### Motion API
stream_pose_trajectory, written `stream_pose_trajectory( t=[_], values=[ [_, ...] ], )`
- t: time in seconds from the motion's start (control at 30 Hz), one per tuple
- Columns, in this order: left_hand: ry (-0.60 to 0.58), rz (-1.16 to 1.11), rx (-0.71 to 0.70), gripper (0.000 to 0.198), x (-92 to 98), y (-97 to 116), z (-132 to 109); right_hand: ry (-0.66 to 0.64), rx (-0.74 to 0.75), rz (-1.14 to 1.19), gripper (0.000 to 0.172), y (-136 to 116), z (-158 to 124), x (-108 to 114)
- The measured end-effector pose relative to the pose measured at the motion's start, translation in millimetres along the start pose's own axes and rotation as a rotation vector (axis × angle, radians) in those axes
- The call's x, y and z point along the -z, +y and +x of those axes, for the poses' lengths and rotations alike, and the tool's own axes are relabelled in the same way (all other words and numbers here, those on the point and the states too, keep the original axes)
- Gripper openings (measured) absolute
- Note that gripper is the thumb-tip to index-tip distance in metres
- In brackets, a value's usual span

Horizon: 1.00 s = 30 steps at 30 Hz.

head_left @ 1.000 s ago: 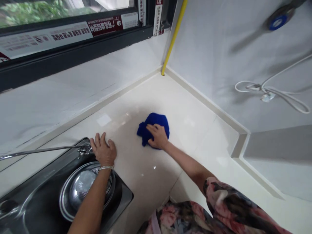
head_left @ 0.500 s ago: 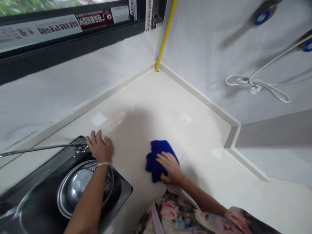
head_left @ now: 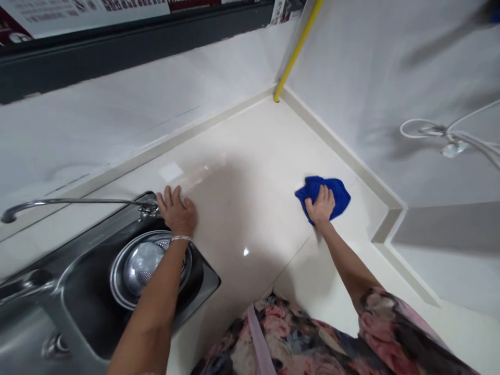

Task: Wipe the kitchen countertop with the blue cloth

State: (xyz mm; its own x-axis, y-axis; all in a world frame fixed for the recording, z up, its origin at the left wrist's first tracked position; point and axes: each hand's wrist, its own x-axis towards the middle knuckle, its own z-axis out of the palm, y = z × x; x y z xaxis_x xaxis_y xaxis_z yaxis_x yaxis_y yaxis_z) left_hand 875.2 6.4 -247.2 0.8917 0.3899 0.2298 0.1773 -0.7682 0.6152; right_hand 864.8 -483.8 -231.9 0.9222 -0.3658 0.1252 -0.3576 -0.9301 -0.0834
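A blue cloth (head_left: 339,197) lies bunched on the cream countertop (head_left: 250,130), towards the right-hand wall. My right hand (head_left: 322,205) presses down on it, fingers over the fabric and thumb at its left side. Beside the sink's corner, my left hand (head_left: 177,212) leans on the counter with its fingers spread and nothing in it. Its fingertips are close to the base of the chrome faucet (head_left: 147,207). Below my left forearm, a round metal strainer bowl (head_left: 136,265) sits in the steel sink (head_left: 86,291), partly hidden by the arm.
A raised ledge (head_left: 332,140) runs along both walls and steps inward at the right. The yellow pipe (head_left: 299,49) rises from the back corner. Tied white cable (head_left: 425,130) hangs on the right wall. A dark window frame (head_left: 136,52) borders the upper left.
My right hand has slid the blue cloth away from my body and to the right across the counter. My left hand stays by the faucet. The camera view has shifted.
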Motion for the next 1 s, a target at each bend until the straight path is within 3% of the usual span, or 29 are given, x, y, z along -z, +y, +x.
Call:
stream_pose_trajectory(
  t=[0.13, 0.23, 0.37, 0.47, 0.6, 0.73, 0.83, 1.0],
  values=[
    [0.013, 0.008, 0.016, 0.054, -0.2, -1, -1, -0.015, 0.258, 0.111, 0.082, -94, 23, -13],
    [0.002, 0.016, 0.02, 0.054, 0.5, -1, 0, -0.069, 0.468, 0.208, 0.083, -166, 12, -16],
    [-0.017, 0.013, 0.017, 0.054, 1.5, -1, 1, -0.188, 0.695, 0.348, 0.086, -228, -45, -7],
    [-0.009, 0.009, 0.018, 0.054, 1.6, 0, 1, -0.283, 0.862, 0.443, 0.088, -237, -107, 5],
    [-0.005, -0.011, 0.024, 0.054, 0.9, 1, 2, -0.398, 1.073, 0.502, 0.087, -206, -186, 18],
    [-0.001, -0.019, 0.038, 0.054, 0.6, 4, 2, -0.441, 1.159, 0.544, 0.083, -139, -227, 22],
    [0.007, -0.041, 0.053, 0.054, 1.2, 6, 3, -0.371, 1.065, 0.534, 0.082, -68, -237, 23],
    [0.007, -0.089, 0.038, 0.053, 1.5, 6, 4, -0.159, 0.718, 0.373, 0.08, 68, -238, 30]
  ],
)
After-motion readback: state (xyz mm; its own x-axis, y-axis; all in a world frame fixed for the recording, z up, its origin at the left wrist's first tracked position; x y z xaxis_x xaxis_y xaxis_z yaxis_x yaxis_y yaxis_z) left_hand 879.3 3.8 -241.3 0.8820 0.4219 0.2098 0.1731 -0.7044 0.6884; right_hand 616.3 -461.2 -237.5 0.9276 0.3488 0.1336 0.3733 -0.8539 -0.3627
